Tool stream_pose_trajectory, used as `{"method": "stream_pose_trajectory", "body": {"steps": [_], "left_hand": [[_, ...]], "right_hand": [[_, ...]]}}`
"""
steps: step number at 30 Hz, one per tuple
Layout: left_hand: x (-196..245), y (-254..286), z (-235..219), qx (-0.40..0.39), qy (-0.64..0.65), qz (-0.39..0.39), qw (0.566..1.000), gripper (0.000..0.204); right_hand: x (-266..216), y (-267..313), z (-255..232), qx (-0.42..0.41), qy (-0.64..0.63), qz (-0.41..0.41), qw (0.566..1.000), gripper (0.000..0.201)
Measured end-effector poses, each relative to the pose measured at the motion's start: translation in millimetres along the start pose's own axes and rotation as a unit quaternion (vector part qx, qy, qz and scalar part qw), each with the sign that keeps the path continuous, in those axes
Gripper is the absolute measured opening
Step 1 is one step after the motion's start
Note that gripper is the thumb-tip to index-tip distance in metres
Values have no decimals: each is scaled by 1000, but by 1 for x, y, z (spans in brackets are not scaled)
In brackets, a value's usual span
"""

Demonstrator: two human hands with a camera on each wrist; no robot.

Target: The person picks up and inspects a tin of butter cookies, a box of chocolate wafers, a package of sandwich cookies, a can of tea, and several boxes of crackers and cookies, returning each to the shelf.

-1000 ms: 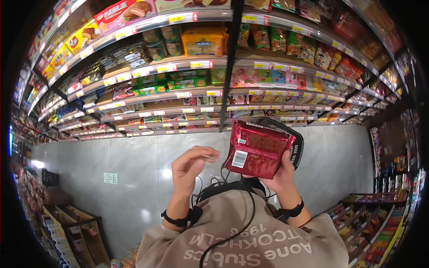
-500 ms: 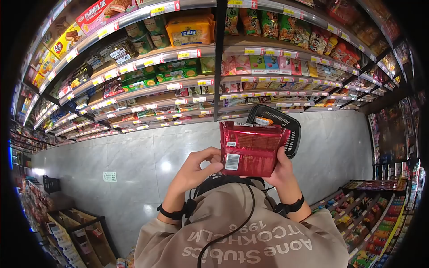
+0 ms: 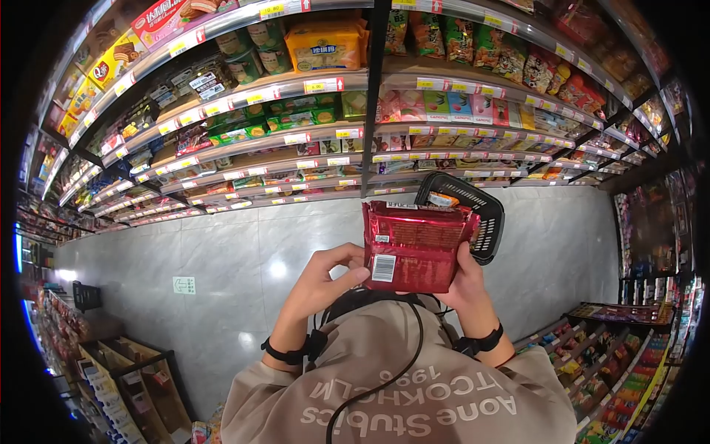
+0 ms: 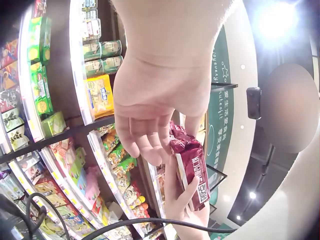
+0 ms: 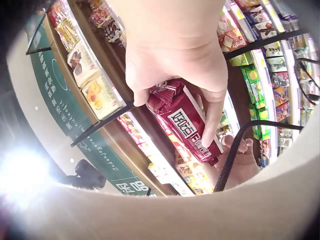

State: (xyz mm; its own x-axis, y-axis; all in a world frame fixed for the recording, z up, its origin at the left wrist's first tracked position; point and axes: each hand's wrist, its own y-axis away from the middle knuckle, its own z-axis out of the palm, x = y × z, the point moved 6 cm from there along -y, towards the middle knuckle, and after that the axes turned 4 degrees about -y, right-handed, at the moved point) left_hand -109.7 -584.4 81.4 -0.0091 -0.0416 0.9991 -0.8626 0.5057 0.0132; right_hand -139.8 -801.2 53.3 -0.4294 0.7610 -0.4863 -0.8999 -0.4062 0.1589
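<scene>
A shiny dark-red snack packet (image 3: 414, 255) is held up in front of the body, its back with a white barcode label facing the head camera. My right hand (image 3: 471, 285) grips its right side, thumb over the near face. At the left edge, my left hand (image 3: 319, 285) pinches the packet between thumb and bent fingers. The left wrist view shows the packet (image 4: 192, 172) end-on beyond the left hand (image 4: 157, 107). White lettering runs along the side of the packet (image 5: 182, 122) in the right wrist view, with the right hand's fingers (image 5: 214, 112) wrapped around it.
A black shopping basket (image 3: 488, 240) with an orange package (image 3: 443, 200) inside sits behind the packet. Shelves (image 3: 355, 78) of packaged snacks run across the front. Low display racks stand at both rear sides on the grey tiled floor (image 3: 229, 281). A black cable (image 3: 377, 374) crosses the shirt.
My left hand has moved right, from apart from the packet to its left edge. The packet has come slightly left and straightened, showing more of the basket behind it. Over the last half second, both hands stay still.
</scene>
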Motion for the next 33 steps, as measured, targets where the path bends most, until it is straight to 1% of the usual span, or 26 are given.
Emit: {"method": "stream_pose_trajectory", "body": {"steps": [5,8,20,23,26,29,32,33], "left_hand": [[1,1,-7,6,-1,-1,1000,24],[1,0,-11,9,-2,-3,1000,24],[-3,5,-25,22,20,-13,999,21],[-2,5,-25,22,31,-19,999,22],[-2,4,-25,25,28,-17,999,22],[-5,4,-26,23,20,-17,999,23],[-6,3,-27,26,15,-15,999,24],[-6,3,-27,28,13,-15,999,24]], "right_hand": [[2,-8,2,-7,1,4,1000,79],[2,-14,9,-36,-89,26,995,71],[6,-30,17,-44,-83,35,995,66],[7,-32,14,-2,-23,24,999,78],[6,-32,14,8,-27,21,999,78],[6,-30,14,2,-39,28,999,79],[7,-27,10,-21,-65,20,997,73],[7,-23,2,4,-36,0,999,78]]}}
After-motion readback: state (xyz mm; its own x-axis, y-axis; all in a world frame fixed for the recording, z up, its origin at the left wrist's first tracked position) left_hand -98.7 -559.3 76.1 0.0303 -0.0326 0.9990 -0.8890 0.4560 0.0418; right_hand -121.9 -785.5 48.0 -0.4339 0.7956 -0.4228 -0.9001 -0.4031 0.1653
